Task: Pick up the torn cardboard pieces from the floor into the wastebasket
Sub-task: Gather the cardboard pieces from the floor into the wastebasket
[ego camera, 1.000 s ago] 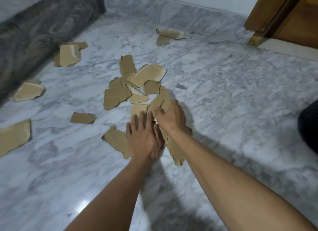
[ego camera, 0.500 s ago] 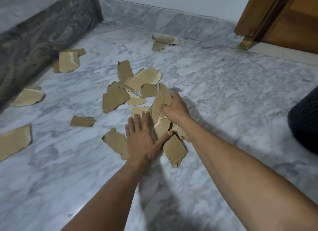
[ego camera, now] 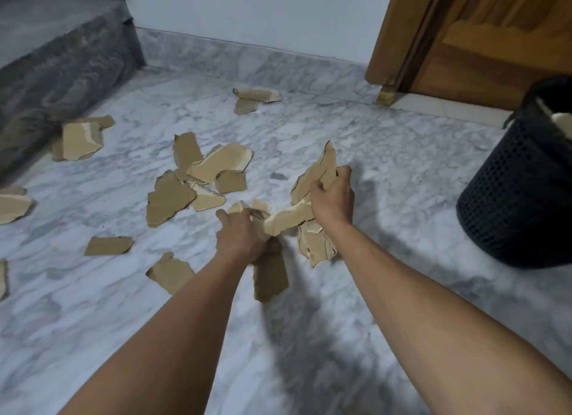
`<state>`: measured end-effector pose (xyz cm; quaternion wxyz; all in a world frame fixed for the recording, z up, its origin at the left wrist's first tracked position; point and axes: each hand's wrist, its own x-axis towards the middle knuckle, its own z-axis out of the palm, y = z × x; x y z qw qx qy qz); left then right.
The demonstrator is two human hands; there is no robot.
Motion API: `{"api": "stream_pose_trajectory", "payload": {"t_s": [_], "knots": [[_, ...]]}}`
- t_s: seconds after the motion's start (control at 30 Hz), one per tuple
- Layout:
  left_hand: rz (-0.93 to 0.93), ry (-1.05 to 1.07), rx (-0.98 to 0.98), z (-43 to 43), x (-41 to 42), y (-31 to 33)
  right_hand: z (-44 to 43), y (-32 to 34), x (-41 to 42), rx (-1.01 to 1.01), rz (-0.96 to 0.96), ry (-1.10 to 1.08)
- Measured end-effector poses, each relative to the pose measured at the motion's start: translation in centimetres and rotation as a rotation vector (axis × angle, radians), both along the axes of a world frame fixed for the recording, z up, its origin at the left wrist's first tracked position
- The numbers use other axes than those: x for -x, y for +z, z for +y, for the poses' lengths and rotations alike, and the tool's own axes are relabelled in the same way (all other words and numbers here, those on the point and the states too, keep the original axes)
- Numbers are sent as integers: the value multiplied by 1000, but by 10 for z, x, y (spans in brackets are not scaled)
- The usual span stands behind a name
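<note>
Between my two hands a bundle of torn cardboard pieces [ego camera: 291, 218] is lifted off the marble floor. My left hand [ego camera: 241, 236] grips its lower left part, with one flat piece [ego camera: 269, 278] hanging below. My right hand [ego camera: 332, 195] grips the upper pieces, and one shard [ego camera: 325, 167] sticks up above the fingers. A black mesh wastebasket [ego camera: 513, 204] stands at the right edge, something pale showing inside. Several more cardboard pieces lie on the floor: a cluster [ego camera: 198, 176] ahead left, a single piece [ego camera: 170, 272] under my left forearm, and others along the left.
A grey marble step [ego camera: 62, 64] rises at the left. A wooden door and frame [ego camera: 464, 37] stand at the back right behind the basket. Two more torn cardboard scraps [ego camera: 253, 97] lie near the far skirting. Bare floor lies between my hands and the basket.
Both hands have closed on the gathered pieces and lifted them off the floor. The view has swung right and up, bringing the wastebasket into sight.
</note>
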<state>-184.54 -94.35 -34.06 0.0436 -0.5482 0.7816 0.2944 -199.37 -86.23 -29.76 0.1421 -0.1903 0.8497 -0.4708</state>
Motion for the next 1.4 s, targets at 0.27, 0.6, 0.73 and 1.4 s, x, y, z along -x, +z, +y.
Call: {"api": "stream_pose_trajectory", "payload": {"t_s": [0.27, 0.6, 0.73, 1.4], "knots": [[350, -63, 21, 16, 5, 6, 28, 26, 15, 35, 12, -77], [794, -103, -126, 19, 101, 160, 97, 192, 128, 79, 317, -77], [936, -279, -84, 64, 183, 250, 159, 277, 188, 98, 408, -246], [819, -642, 25, 200, 357, 294, 290, 283, 280, -115, 253, -439]]}}
